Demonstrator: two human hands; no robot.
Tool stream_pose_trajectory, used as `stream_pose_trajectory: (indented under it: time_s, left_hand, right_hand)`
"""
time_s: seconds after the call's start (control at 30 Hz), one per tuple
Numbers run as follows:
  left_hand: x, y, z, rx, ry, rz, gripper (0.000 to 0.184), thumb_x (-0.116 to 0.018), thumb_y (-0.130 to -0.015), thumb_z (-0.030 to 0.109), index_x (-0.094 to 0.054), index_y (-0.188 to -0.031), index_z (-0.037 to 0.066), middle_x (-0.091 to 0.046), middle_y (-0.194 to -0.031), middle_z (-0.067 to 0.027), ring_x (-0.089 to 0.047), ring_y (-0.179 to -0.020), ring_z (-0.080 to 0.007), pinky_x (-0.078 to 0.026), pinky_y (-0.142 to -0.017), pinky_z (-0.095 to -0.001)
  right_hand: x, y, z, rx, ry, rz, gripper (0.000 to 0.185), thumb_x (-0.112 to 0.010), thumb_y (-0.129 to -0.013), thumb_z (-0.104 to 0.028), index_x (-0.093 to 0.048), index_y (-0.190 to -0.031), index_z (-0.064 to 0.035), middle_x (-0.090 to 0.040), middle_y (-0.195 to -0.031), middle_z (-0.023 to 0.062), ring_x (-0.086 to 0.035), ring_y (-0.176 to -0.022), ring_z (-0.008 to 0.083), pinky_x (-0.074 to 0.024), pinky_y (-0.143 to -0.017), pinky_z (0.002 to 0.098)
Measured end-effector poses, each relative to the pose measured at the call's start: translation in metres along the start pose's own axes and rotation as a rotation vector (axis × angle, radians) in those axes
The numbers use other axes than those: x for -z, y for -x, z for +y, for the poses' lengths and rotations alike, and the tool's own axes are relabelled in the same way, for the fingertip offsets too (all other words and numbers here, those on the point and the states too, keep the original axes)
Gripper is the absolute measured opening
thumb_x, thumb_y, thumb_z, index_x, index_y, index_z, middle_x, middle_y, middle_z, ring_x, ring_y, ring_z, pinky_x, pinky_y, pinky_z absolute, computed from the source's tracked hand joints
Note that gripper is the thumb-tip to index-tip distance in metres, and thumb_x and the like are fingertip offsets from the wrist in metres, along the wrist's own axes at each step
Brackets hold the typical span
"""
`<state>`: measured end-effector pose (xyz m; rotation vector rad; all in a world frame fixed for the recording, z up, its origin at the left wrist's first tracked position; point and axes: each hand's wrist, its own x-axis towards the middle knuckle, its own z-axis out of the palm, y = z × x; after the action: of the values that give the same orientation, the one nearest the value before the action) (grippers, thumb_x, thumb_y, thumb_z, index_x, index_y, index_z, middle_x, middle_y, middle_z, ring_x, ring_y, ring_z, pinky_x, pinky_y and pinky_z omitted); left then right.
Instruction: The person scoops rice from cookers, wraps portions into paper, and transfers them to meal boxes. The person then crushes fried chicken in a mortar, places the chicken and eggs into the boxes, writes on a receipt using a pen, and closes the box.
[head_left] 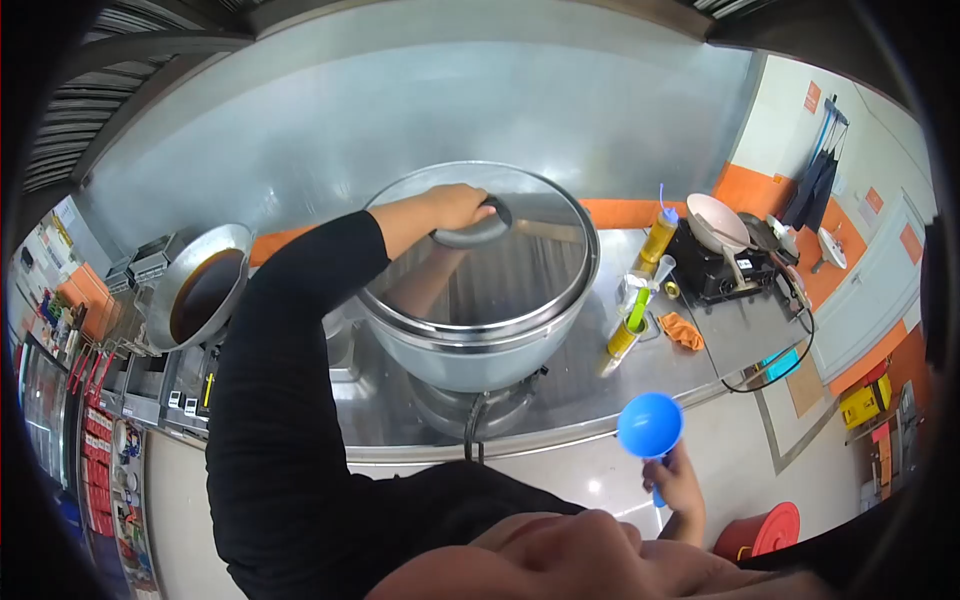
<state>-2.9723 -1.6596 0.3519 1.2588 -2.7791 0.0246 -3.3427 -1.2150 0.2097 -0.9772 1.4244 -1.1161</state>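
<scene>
Small orange signs on the white-and-orange wall at far right carry print too small to read, as does a pale label on the black portable stove holding a round pink pan. My left hand, at the end of a black sleeve, is closed around the grey handle of a wide, shiny round lid. The lid lies directly below that hand, over the mouth of a big silver metal pot at the counter's middle; I cannot tell whether it touches all round. My right hand, low and in front of the counter, has its fingers wrapped around the handle of a bright blue, round-mouthed plastic scoop, its opening facing up. Beyond the scoop, an orange cloth lies crumpled on the metal counter.
</scene>
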Motion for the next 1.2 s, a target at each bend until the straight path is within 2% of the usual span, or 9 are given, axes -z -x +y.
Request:
stream_pose_trajectory:
  time_s: [0.2,0.43,0.57,0.63,0.7,0.93,1.03,1.07,1.2]
  left_hand:
    - [-0.010,-0.007,-0.014,0.011,0.014,0.118,0.049,-0.046,-0.101,0.049,-0.065,-0.106,0.004,-0.069,-0.103,-0.0220,-0.065,-0.100,-0.0416,-0.051,-0.084,-0.0513]
    - [0.087,-0.014,-0.041,-0.021,0.088,0.338,0.057,-0.042,-0.102,0.053,-0.068,-0.098,0.002,-0.069,-0.090,-0.0236,-0.066,-0.084,-0.0423,-0.051,-0.077,-0.0492]
    - [0.146,-0.004,-0.055,0.008,0.155,0.449,0.057,-0.041,-0.103,0.054,-0.065,-0.097,0.002,-0.068,-0.086,-0.0211,-0.065,-0.081,-0.0379,-0.050,-0.075,-0.0461]
    - [0.159,-0.008,-0.071,0.041,0.187,0.455,0.057,-0.042,-0.103,0.055,-0.063,-0.098,0.003,-0.067,-0.085,-0.0192,-0.065,-0.080,-0.0349,-0.050,-0.075,-0.0438]
    - [0.170,-0.016,-0.096,-0.004,0.088,0.555,0.059,-0.037,-0.103,0.051,-0.063,-0.118,0.000,-0.063,-0.116,-0.0304,-0.060,-0.109,-0.0443,-0.047,-0.096,-0.0454]
    - [0.176,-0.005,-0.086,-0.027,0.189,0.636,0.058,-0.038,-0.103,0.049,-0.065,-0.108,-0.002,-0.067,-0.102,-0.0293,-0.064,-0.098,-0.0459,-0.050,-0.089,-0.0476]
    - [0.188,0.033,-0.039,0.135,0.377,0.404,0.056,-0.039,-0.104,0.048,-0.064,-0.104,-0.003,-0.067,-0.097,-0.0297,-0.066,-0.093,-0.0454,-0.052,-0.085,-0.0477]
    - [0.156,-0.010,-0.083,-0.084,0.185,0.631,0.056,-0.039,-0.105,0.046,-0.064,-0.100,-0.003,-0.068,-0.092,-0.0299,-0.067,-0.087,-0.0453,-0.053,-0.081,-0.0476]
    - [0.152,-0.007,-0.075,-0.057,0.260,0.523,0.058,-0.037,-0.105,0.046,-0.063,-0.102,-0.005,-0.067,-0.094,-0.0312,-0.066,-0.092,-0.0456,-0.051,-0.084,-0.0485]
  right_hand:
    - [-0.001,-0.015,-0.047,0.188,0.087,0.123,0.048,-0.050,-0.095,0.004,-0.033,-0.140,-0.0026,-0.057,-0.094,0.0082,-0.053,-0.052,0.0097,-0.0456,-0.045,0.0240]
    - [-0.024,-0.087,-0.115,0.338,0.312,0.056,0.047,-0.046,-0.098,0.004,-0.035,-0.144,-0.0023,-0.055,-0.090,0.0059,-0.050,-0.050,0.0046,-0.0404,-0.042,0.0214]
    - [-0.065,-0.150,-0.174,0.778,0.908,0.098,0.037,-0.054,-0.096,-0.004,-0.050,-0.133,0.0004,-0.064,-0.094,0.0180,-0.068,-0.079,0.0301,-0.0535,-0.071,0.0402]
    - [-0.106,-0.174,-0.211,0.852,1.095,0.052,0.041,-0.059,-0.091,-0.006,-0.053,-0.132,-0.0013,-0.066,-0.103,0.0242,-0.065,-0.099,0.0424,-0.0512,-0.085,0.0473]
    - [-0.134,-0.228,-0.217,0.888,1.269,0.030,0.042,-0.059,-0.090,-0.009,-0.054,-0.131,-0.0042,-0.065,-0.107,0.0236,-0.064,-0.100,0.0426,-0.0527,-0.084,0.0470]
    - [-0.218,-0.366,-0.219,0.629,1.958,-0.051,0.039,-0.053,-0.097,-0.016,-0.055,-0.134,-0.0068,-0.069,-0.113,0.0153,-0.070,-0.099,0.0323,-0.0560,-0.083,0.0423]
    - [-0.228,-0.409,-0.207,0.630,2.054,-0.060,0.029,-0.054,-0.094,-0.013,-0.064,-0.121,-0.0080,-0.068,-0.119,0.0130,-0.069,-0.104,0.0313,-0.0553,-0.086,0.0429]
    - [-0.229,-0.419,-0.203,0.623,2.093,-0.070,0.029,-0.054,-0.094,-0.014,-0.064,-0.121,-0.0079,-0.068,-0.119,0.0130,-0.068,-0.104,0.0312,-0.0551,-0.086,0.0428]
    - [-0.224,-0.416,-0.204,0.689,2.026,-0.134,0.029,-0.054,-0.095,-0.015,-0.064,-0.121,-0.0078,-0.068,-0.119,0.0132,-0.068,-0.106,0.0310,-0.0541,-0.088,0.0427]
